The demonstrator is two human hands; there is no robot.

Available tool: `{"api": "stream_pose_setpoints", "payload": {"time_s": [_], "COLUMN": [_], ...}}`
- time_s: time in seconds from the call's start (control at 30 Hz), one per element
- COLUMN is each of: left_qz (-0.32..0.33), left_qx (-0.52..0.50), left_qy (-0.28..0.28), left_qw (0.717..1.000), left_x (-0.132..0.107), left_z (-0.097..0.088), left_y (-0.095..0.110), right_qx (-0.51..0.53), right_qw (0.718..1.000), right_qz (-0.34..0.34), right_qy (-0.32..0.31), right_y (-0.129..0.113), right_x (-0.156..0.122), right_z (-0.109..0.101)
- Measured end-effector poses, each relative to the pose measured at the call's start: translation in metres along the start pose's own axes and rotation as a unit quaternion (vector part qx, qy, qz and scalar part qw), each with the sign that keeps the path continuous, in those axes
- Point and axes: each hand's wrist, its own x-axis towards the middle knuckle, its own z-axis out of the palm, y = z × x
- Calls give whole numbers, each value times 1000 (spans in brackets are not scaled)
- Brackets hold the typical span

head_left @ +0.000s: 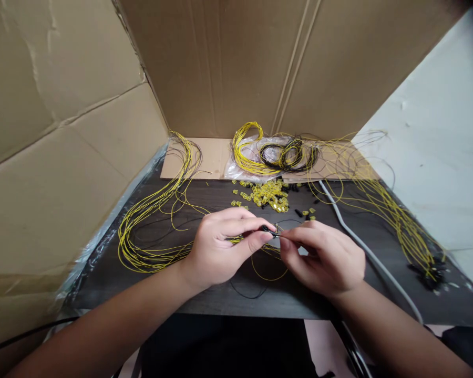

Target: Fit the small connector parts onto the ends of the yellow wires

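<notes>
Between the thumb and fingers of my left hand (232, 241) is a small black connector piece (265, 229). My right hand (319, 252) meets it from the right, thumb and forefinger pinched on a thin wire (281, 234) at the connector's end. The fingertips hide how the two are joined. A long bundle of yellow and black wires (142, 252) curves across the table from the left and passes behind my left hand. Loops of a yellow wire and a black wire hang below the hands. Just beyond lies a pile of small clear-yellow plastic pieces (270, 194).
Coiled yellow wire (240, 157) and black wire (289, 155) lie on a plastic bag at the back. Wires with black ends (429, 270) spread along the right. A grey cable (362, 244) crosses the dark table (220, 302). Cardboard walls (228, 68) stand behind and left.
</notes>
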Motion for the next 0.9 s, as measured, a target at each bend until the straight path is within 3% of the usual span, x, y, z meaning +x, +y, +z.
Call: {"api": "stream_pose_setpoints", "payload": {"time_s": [0.23,0.9], "left_qz": [-77,-90], "left_qx": [-33,-81], "left_qy": [5,10], "left_qw": [996,993], "left_x": [-1,-5], "left_z": [-1,3], "left_y": [1,-2], "right_qx": [13,-5], "right_qw": [999,1000], "right_qz": [47,19], "right_qy": [0,10], "right_y": [1,-3], "right_x": [1,0], "right_z": [3,8]}}
